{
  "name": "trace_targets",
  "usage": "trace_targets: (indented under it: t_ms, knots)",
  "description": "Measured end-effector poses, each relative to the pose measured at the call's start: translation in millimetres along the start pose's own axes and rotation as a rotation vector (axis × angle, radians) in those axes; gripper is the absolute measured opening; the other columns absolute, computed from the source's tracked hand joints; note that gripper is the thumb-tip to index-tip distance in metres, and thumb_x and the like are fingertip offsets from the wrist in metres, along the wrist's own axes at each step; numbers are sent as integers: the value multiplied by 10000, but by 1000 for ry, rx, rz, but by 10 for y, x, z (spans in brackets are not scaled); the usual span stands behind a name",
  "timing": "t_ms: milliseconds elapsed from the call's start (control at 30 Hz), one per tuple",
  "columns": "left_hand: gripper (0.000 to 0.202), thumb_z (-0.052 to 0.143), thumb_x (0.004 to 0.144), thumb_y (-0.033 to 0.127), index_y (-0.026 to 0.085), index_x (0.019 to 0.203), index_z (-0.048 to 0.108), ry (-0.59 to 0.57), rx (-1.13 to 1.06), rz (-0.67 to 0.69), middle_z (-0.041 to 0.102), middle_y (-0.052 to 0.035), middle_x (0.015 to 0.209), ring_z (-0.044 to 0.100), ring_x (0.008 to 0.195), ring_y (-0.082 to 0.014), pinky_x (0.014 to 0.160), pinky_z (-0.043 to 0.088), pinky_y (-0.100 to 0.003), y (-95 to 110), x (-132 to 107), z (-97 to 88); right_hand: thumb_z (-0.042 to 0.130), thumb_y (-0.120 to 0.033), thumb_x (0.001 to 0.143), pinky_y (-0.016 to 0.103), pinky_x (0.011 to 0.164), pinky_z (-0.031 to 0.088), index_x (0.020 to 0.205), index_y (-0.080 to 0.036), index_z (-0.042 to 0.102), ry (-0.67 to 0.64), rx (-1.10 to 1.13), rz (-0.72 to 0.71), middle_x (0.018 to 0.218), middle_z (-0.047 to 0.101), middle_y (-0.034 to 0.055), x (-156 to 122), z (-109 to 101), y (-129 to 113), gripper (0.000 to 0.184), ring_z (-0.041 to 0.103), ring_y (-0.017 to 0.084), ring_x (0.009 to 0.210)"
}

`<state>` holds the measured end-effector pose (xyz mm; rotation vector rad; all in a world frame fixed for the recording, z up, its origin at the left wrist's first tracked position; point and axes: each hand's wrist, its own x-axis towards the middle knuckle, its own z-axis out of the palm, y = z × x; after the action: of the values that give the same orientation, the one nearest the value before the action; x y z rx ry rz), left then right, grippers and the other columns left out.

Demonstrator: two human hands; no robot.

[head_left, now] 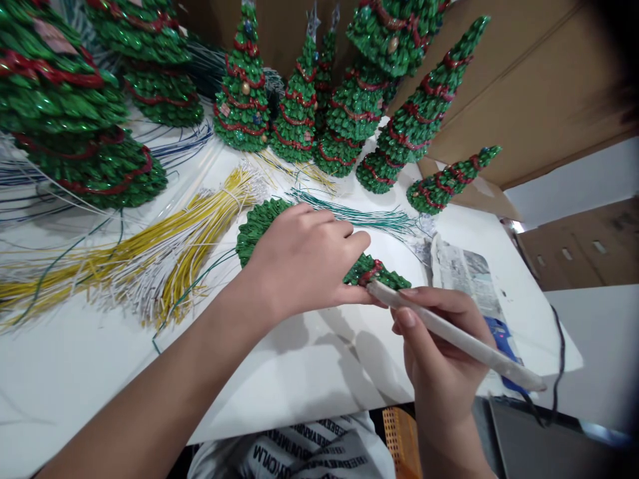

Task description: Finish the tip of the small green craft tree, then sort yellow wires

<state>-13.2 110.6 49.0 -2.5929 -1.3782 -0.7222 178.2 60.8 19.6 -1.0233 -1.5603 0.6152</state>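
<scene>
Brown cardboard sheets stand behind the white desk, with a pale wall and brown cartons off to the right. An orange plastic crate sits below the desk's edge.

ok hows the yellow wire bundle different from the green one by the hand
The yellow and white wire bundle is far thicker than the slim green wire bundle. The yellow and white wire bundle mixes two colours; the green wire bundle shows one. The first lies left of the left hand, the second beyond it. Both are loose wires on the white table.
</scene>
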Motion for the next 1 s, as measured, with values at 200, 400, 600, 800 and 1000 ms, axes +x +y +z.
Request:
trace_targets:
  t_ms: [200, 400, 600, 800, 1000]
  knots:
    - [526, 626, 745, 703, 188, 837, 682, 50, -18, -38, 725, -25, 772, 700, 790, -258, 674, 418, -360, -28, 13, 32, 731, -165, 790, 188, 461, 453, 893, -219, 703, 67, 125, 84, 706, 673, -41, 42, -53, -54, 119, 580, 65, 512]
    - [570, 589, 742, 745, 191, 835, 684, 55, -25, -33, 719, -17, 748, 698, 775, -248, 673, 418, -349, -39, 2, 34, 734, -150, 778, 205, 398, 412, 875, -197, 703, 155, 139, 76, 712, 670, -38, 79, -172, -45, 112, 573, 68, 475]
    - [592, 568, 749, 756, 181, 828, 682, 39, -11, -43, 721, -29, 765, 700, 781, -253, 674, 422, -348, -41, -1, 19, 708, -175, 789, 272, 471, 501, 955, -183, 711, 193, -31, -239, 785, 696, -12, 51, -141, -99, 166, 644, 120, 538]
    - [575, 578, 753, 741, 183, 833, 690, 46, 0, -35, 715, -32, 745, 705, 768, -262, 658, 425, -357, -32, 6, 13, 673, -59, 781, 312, 620, 506, 1106, -189, 679, -51, -352, -323, 885, 722, 15, 15, -84, -283, 350, 655, 157, 724]
    - [571, 565, 765, 738, 183, 825, 690, 63, 7, -31, 710, -30, 733, 706, 762, -268, 653, 427, -367, -29, -3, 24, 678, -27, 780, 276, 580, 472, 1125, -181, 670, -100, -465, -408, 813, 692, -2, 98, -97, -340, 378, 611, 130, 657]
